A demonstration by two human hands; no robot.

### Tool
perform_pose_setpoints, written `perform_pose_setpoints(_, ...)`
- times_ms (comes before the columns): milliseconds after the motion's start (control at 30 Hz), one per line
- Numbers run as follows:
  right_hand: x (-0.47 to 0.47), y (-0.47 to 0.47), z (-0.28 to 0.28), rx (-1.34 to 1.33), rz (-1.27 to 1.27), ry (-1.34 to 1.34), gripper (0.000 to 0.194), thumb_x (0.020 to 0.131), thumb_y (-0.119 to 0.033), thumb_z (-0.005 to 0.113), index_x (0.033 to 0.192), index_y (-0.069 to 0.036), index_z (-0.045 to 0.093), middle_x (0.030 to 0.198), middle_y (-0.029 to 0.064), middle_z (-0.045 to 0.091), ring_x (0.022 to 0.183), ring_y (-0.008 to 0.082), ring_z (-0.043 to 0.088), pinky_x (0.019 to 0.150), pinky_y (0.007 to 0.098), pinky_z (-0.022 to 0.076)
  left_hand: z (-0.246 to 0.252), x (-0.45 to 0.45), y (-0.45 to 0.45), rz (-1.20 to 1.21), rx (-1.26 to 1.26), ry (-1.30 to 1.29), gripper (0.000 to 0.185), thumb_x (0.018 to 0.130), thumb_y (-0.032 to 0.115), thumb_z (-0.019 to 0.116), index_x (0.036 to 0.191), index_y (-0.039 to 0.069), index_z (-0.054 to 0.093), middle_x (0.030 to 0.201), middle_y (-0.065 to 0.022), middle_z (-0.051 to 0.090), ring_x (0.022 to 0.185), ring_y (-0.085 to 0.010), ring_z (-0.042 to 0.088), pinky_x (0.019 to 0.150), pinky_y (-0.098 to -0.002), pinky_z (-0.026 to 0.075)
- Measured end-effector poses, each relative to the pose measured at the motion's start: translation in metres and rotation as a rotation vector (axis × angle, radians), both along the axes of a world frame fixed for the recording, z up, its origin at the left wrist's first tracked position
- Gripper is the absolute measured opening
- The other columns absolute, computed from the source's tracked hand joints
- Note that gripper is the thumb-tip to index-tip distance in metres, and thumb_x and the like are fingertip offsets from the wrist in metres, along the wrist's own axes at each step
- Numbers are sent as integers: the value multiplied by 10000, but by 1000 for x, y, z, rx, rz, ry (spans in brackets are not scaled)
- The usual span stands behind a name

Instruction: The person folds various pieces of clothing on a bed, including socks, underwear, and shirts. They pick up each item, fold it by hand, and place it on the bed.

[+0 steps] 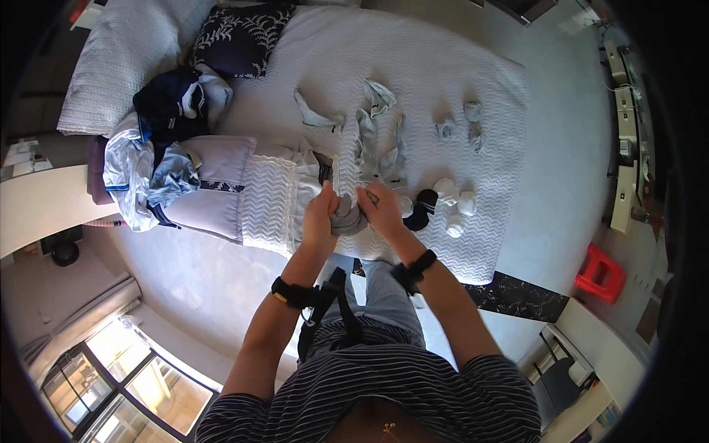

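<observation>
Between my two hands is a bunched grey sock [349, 217], held over the near side of the bed. My left hand [319, 213] pinches its left part, and my right hand [382, 209] grips its right end. Just right of my right hand lies a black sock [422, 210] with white stripes, beside several white balled socks [446, 191]. Beyond my hands, several loose pale grey socks [366, 138] are spread flat on the quilted white bedspread [421, 55]. Farther right lie small grey bundles [473, 112], probably socks too.
Left on the bed are a heap of dark clothes [171, 105], a white garment [130, 171], a blue-grey garment [174, 174] and a lilac cushion or pad [219, 160]. A black patterned pillow [238, 39] lies at the back. On the right-hand floor stands a red plastic stool [601, 274].
</observation>
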State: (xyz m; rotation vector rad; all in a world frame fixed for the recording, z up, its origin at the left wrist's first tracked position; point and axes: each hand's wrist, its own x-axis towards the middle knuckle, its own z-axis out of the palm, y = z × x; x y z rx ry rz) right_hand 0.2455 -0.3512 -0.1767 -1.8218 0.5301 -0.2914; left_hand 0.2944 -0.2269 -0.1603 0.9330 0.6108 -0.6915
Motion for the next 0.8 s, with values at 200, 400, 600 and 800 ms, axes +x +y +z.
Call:
perform_pose_setpoints(200,-64,-18,21,320,89,195,263,816,-265,584,771,-7,616,650,34,572,598,103,507,544,258,404,-14,38,65,431,166,28,368,846,381,543,597,169,376,527,32,347,470,-96,353,463,-248,364)
perform_pose_setpoints(400,-83,-74,39,884,-402,63,313,878,-349,484,965,-54,544,855,23,554,700,97,525,563,247,441,-11,41,98,248,79,-44,321,873,357,500,640,152,417,540,50,367,459,-65,354,450,-225,323)
perform_pose_setpoints(600,-77,-63,76,1120,-91,-258,386,869,-346,498,1104,-40,481,998,44,527,853,132,521,728,260,441,32,-41,3,-841,-235,-85,552,869,539,360,1150,77,471,1119,-96,529,970,-199,509,847,-340,413)
perform_pose_setpoints(800,-106,-41,102,252,184,-189,666,705,-102,682,1279,-24,355,1208,119,450,1087,175,440,900,270,368,80,-25,-32,-246,-477,-211,489,899,406,405,1184,9,429,1150,-121,512,1060,-238,488,924,-390,387)
